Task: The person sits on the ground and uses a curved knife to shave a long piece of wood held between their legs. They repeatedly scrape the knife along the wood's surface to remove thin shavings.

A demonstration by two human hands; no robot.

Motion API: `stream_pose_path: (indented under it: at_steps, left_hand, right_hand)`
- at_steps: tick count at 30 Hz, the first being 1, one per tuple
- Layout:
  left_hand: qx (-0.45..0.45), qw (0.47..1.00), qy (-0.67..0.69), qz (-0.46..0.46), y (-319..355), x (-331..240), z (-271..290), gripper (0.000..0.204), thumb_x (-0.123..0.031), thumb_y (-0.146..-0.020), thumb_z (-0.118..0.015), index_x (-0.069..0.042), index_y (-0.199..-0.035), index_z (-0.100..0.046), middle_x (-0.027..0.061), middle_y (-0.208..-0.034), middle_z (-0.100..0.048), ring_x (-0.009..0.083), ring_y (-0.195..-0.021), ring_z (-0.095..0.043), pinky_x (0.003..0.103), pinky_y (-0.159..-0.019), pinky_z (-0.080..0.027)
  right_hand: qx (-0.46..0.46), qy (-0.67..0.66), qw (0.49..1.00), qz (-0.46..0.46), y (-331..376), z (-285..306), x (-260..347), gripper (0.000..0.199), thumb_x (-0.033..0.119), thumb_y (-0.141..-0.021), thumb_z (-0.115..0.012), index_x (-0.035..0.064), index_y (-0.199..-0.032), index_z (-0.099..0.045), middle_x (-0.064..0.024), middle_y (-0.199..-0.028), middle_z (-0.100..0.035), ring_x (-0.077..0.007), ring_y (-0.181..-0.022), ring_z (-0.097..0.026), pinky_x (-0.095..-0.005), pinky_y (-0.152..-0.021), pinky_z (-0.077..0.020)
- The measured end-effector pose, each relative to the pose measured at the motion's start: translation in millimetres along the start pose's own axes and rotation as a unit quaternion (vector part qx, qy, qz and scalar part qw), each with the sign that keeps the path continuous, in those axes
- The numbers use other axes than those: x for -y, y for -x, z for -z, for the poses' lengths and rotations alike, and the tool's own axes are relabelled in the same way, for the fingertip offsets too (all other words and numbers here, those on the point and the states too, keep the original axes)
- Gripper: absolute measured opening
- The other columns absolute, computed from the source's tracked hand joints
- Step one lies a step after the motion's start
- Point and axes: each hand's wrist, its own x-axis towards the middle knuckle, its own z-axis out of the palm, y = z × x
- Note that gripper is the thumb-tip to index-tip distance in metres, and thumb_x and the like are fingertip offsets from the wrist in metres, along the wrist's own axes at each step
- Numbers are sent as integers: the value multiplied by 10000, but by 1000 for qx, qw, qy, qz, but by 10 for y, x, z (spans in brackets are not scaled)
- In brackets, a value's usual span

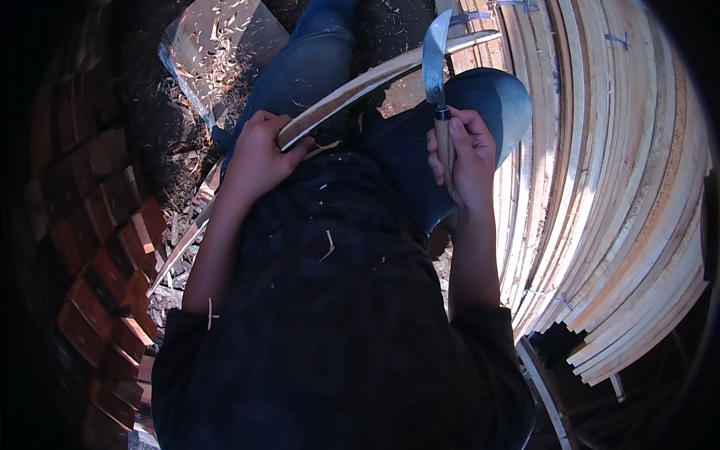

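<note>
My left hand (262, 154) is closed around the near end of a long, pale wooden strip (352, 90). From there the strip slants up to the right, over my legs, to a narrow end beside the stacked wood. My right hand (466, 150) grips the wooden handle of a knife (434, 64) with a broad, curved blade. The blade points upward and crosses in front of the strip near its far end. I cannot tell whether the two touch. Thin wood shavings lie on my dark shirt (322, 300).
A large stack of long wooden slats (600, 172), tied with blue strands, fills the right side. Reddish-brown wooden blocks (105, 262) are piled at the left. Shavings cover a flat board (255, 34) and the ground. Another pale strip (178, 255) lies beside my left forearm.
</note>
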Motion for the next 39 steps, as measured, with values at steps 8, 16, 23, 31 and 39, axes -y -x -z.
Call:
stream_pose_path:
  at_steps: [8,16,23,31,39]
  left_hand:
    - [-16,997,26,-75,80,-98,243,551,-178,-706,-790,-40,-1188,-561,155,-1070,-589,335,-1057,-548,405,-904,-453]
    - [-6,988,-79,135,691,346,841,627,-234,-683,-825,-27,-1200,-538,173,-1107,-611,318,-1057,-594,399,-926,-452]
    - [214,940,-52,262,1097,813,780,617,-172,-718,-765,-34,-1269,-521,205,-1162,-611,301,-1115,-593,389,-933,-454]
    - [166,942,64,285,1064,1148,478,153,-64,-747,-704,25,-865,-662,82,-639,-616,140,-599,-567,342,-575,-448]
    - [158,945,26,287,1057,1104,502,170,-93,-713,-731,27,-824,-687,119,-609,-632,156,-551,-606,336,-557,-471]
  right_hand:
    - [-108,85,989,44,-9,93,183,220,165,-981,-547,10,-1138,-543,-130,-746,-625,-121,-435,-517,-219,-348,-365]
    - [-144,71,978,132,-89,27,218,254,80,-948,-589,8,-1186,-537,-113,-792,-647,-97,-506,-540,-205,-399,-391]
    - [-39,119,989,76,-87,91,182,273,48,-908,-644,16,-1172,-583,-74,-836,-661,-62,-625,-575,-189,-460,-403]
    - [6,124,985,124,-58,24,36,296,44,-937,-602,5,-1221,-530,-70,-814,-642,-63,-528,-515,-187,-444,-388]
    - [-108,91,983,115,-94,90,177,258,68,-949,-586,15,-1195,-529,-66,-736,-610,-66,-493,-513,-188,-404,-369]
